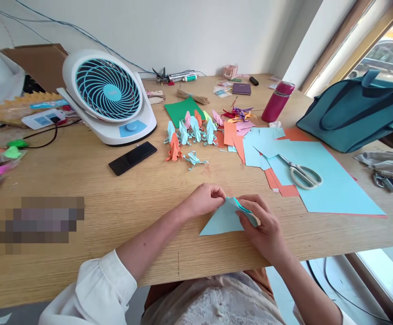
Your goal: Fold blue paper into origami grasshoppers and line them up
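Observation:
A light blue folded paper point(226, 218), triangular in outline, lies near the table's front edge between my hands. With fingers pinched together, my left hand point(205, 200) holds its upper tip. My right hand point(262, 223) grips the right side, thumb in front and fingers behind, where brighter blue layers show. Beyond my hands stand several folded paper figures, mostly light blue, with an orange one point(173, 148) at the front left. A flatter light blue figure point(195, 159) lies nearest to my hands.
Scissors point(305, 176) rest on large light blue sheets point(338, 180) at the right. Behind are a magenta bottle point(277, 103) and a teal bag point(352, 113). A black phone point(132, 158) and a white fan point(110, 92) are at the left.

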The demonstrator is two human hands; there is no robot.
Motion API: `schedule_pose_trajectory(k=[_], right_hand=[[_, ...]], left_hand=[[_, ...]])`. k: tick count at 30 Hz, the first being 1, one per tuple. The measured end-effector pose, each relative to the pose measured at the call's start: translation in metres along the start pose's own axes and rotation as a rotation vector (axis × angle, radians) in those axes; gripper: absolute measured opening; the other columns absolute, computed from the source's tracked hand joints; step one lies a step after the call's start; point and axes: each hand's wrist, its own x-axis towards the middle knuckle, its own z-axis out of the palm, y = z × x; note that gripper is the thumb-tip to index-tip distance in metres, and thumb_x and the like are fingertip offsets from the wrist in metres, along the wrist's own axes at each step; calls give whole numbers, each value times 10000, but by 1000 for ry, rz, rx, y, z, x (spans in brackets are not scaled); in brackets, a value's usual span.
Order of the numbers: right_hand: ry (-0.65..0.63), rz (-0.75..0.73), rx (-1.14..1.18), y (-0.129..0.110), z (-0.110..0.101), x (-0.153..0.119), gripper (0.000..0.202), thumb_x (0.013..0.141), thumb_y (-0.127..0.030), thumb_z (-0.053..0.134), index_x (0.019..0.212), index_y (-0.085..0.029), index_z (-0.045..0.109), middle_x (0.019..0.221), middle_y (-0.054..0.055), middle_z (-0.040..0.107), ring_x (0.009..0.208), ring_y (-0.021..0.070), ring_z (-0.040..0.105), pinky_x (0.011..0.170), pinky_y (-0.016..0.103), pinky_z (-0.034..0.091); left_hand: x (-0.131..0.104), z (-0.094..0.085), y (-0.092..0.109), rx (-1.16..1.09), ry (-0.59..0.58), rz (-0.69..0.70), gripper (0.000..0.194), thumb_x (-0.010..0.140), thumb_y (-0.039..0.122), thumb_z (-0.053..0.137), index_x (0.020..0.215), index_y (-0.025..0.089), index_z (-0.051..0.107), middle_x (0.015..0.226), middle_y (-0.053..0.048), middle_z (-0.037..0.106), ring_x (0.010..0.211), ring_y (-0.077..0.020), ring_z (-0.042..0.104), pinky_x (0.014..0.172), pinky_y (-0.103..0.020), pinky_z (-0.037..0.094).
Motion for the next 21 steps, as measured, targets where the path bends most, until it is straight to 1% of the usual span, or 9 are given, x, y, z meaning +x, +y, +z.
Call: schedule_pose_trajectory(k=[2, 5, 8, 12, 16, 19, 21], right_hand=[[-24, -5, 59, 0, -1, -1, 426, 947, -68, 484, 1253, -333, 618, 1147, 43, 620, 1043, 184, 610, 835, 326, 498], [-44, -33, 97, 1, -3, -2, 506, 955, -40, 437, 1291, -370, 620, 1178, 44, 613, 1073, 183, 611, 837, 333, 500], [-69, -86, 82, 3, -4, -4, 564, 948, -17, 435, 1332, -400, 593, 1265, 51, 578, 1111, 187, 596, 845, 342, 496], [-103, -132, 23, 6, -5, -5, 628, 931, 11, 431, 1362, -429, 557, 1365, 48, 531, 1164, 204, 567, 877, 373, 493], [-137, -199, -79, 8, -6, -7, 673, 905, 32, 416, 1398, -413, 523, 1404, 62, 502, 1192, 235, 536, 915, 426, 486], [-174, -234, -172, 7, -6, -7, 707, 881, 48, 404, 1435, -382, 490, 1433, 83, 475, 1202, 259, 515, 934, 464, 481], [-187, -253, -219, 7, -7, -7, 713, 876, 48, 403, 1451, -368, 471, 1444, 96, 461, 1217, 272, 500, 938, 477, 483]], left_hand=[[0, 1, -1, -61, 0, -16, 53, 696, 213, 604, 701, 161, 617, 615, 44, 585, 532, -80, 503, 500, -185, 368], [1, 3, -1, -143, 2, -27, 47, 688, 195, 615, 715, 157, 622, 637, 38, 604, 544, -71, 506, 519, -177, 370], [1, 6, -2, -220, -5, -55, 68, 714, 216, 625, 749, 157, 623, 662, 25, 630, 555, -77, 525, 528, -183, 376], [1, 6, -3, -288, -31, -107, 171, 726, 305, 701, 778, 147, 661, 666, 14, 649, 548, -78, 525, 517, -184, 353], [-1, 5, -5, -330, -70, -162, 245, 714, 376, 745, 779, 146, 691, 616, 27, 624, 508, -68, 497, 498, -183, 326], [-4, 3, -2, -376, -95, -197, 275, 745, 419, 712, 824, 156, 695, 652, 18, 638, 540, -80, 545, 517, -185, 366], [-5, 1, 2, -410, -118, -212, 297, 752, 445, 707, 822, 157, 688, 677, 10, 642, 565, -86, 568, 540, -193, 404]])
